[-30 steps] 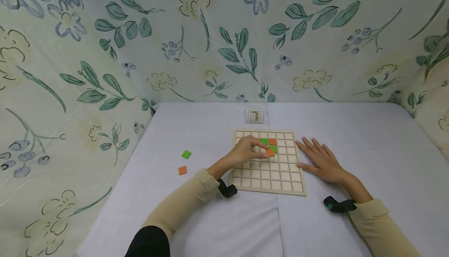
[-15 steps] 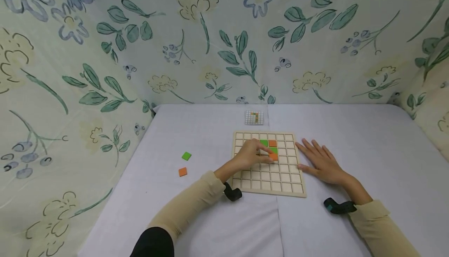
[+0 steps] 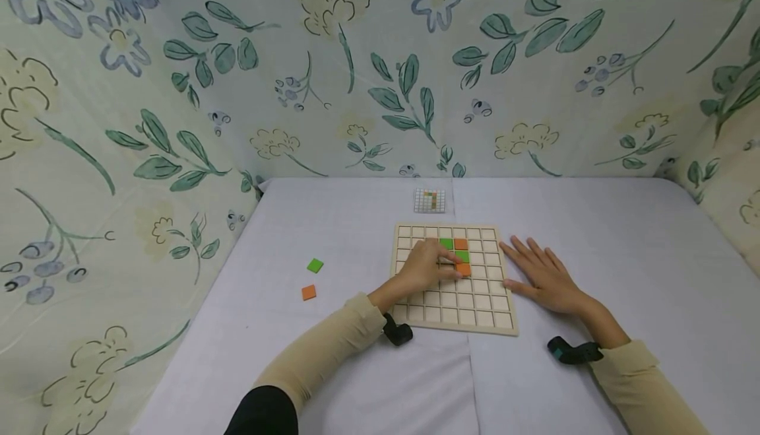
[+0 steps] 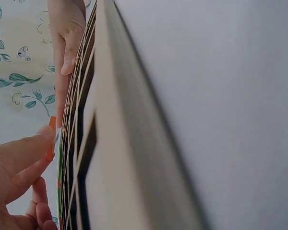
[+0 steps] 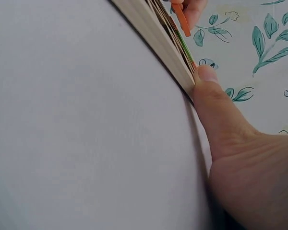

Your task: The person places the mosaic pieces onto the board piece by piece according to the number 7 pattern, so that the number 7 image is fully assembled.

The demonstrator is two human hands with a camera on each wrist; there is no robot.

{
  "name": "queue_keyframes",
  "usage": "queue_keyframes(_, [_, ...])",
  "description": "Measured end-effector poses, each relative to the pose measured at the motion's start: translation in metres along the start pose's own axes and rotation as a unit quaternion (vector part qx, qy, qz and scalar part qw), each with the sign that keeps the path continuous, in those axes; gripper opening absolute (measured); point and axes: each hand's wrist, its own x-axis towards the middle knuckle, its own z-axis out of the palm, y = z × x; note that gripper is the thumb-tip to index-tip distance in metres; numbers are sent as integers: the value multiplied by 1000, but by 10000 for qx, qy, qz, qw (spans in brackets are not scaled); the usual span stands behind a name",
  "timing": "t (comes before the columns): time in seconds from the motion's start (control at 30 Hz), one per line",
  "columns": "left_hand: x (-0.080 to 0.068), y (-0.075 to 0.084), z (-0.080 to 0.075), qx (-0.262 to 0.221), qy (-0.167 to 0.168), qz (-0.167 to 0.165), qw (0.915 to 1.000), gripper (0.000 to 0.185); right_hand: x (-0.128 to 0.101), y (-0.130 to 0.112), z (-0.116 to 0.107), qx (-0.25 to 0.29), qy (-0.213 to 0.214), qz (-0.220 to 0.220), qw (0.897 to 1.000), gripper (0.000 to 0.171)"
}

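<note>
A wooden grid board [image 3: 475, 319] lies on the white table. Two green tiles [image 3: 446, 243] and an orange tile [image 3: 460, 244] sit in its far cells. My left hand [image 3: 458, 270] pinches a second orange tile [image 3: 464, 268] at the cell just below the lower green tile [image 3: 463, 256]. The left wrist view shows this orange tile [image 4: 51, 139] tilted between thumb and finger. The right wrist view shows the same orange tile [image 5: 181, 19] raised above the board. My right hand [image 3: 518, 263] lies flat beside the board's right edge, its thumb [image 5: 216, 110] against the rim [image 5: 153, 33].
A loose green tile [image 3: 315, 265] and a loose orange tile [image 3: 308, 292] lie on the table left of the board. A small pattern card [image 3: 430, 200] sits behind the board. Flowered cloth walls enclose the table at the back and both sides.
My left hand has carried the orange tile slightly right and nearer, from beside the lower green tile to the cell below it. The right hand has not moved.
</note>
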Motion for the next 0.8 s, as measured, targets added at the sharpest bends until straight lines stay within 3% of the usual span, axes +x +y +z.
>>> queue_keyframes(0.23, [1,1,3,405,46,-29,9992,27,0,2,1,-12,12,-14,10000,80])
queue_keyframes(0.43, [-1,1,4,418,50,-142,9990,26,0,4,3,-18,59,-52,10000,80])
queue_keyframes(0.8, [0,-2,4,470,145,111,9987,24,1,3,2,-6,59,-63,10000,79])
